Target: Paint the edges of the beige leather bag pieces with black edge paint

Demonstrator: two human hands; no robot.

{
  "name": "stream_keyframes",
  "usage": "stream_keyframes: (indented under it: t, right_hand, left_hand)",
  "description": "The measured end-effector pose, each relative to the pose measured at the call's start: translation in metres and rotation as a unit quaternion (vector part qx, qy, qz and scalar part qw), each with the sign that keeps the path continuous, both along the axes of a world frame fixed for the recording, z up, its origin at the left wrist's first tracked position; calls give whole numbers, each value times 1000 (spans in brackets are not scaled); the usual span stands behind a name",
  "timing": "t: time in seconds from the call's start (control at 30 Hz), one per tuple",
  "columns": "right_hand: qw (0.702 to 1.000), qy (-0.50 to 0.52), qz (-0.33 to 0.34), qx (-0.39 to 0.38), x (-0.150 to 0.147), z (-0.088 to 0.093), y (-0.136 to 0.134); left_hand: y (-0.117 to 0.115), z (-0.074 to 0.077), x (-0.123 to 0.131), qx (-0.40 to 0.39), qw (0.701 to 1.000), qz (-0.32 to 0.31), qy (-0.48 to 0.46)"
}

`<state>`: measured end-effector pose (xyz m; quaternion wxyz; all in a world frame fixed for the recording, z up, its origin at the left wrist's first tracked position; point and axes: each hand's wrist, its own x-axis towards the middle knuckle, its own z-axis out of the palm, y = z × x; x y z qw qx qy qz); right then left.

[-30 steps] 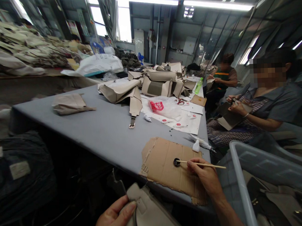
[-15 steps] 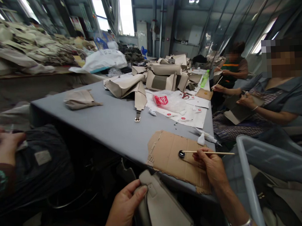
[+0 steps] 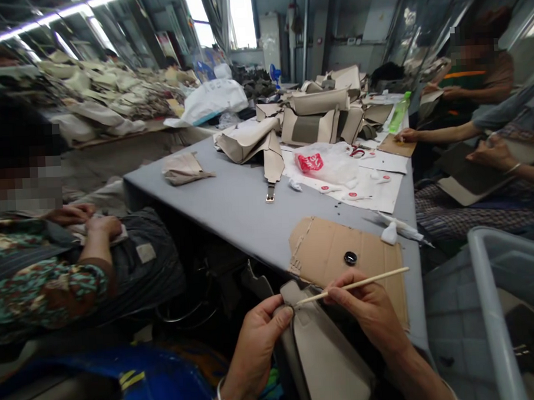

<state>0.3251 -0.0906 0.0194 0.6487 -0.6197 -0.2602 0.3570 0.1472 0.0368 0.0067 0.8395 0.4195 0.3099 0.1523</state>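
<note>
My left hand (image 3: 262, 336) pinches the upper edge of a beige leather piece (image 3: 329, 356) in front of me, below the table's edge. In my right hand (image 3: 371, 310) is a thin wooden stick (image 3: 368, 279), held between thumb and fingers. The stick's left tip is at the top of the leather piece, close to my left thumb. A small round black container (image 3: 350, 258) sits on a brown cardboard sheet (image 3: 326, 238) beyond my right hand. At the sheet's far right corner is a small white bottle (image 3: 389, 234).
A grey table (image 3: 232, 207) bears beige bag pieces (image 3: 312, 121), a clear plastic bag (image 3: 331, 165) and a green bottle (image 3: 399, 113). A grey bin (image 3: 487, 285) stands at the right. People sit at the left and right. A blue container (image 3: 164, 381) is at lower left.
My right hand has moved the stick from the black container down and left to the leather piece. The camera view has turned left, showing more of the person at the left.
</note>
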Motion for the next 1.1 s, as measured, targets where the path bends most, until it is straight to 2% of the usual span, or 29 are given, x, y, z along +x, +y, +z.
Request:
stream_keyframes:
  t: [0.4, 0.6, 0.77, 1.1]
  right_hand:
    - [998, -43, 34, -25, 0, -3, 4]
    - [996, -63, 39, -43, 1, -7, 6]
    - [997, -32, 62, -24, 4, -6, 12]
    - [978, -50, 200, 37, 26, 10, 41]
  left_hand:
    - [-3, 3, 0, 10, 1000, -15, -7]
    - [-2, -4, 0, 42, 999, 1, 13]
    - [-5, -11, 0, 64, 997, 35, 21]
    - [-8, -20, -7, 96, 994, 54, 27]
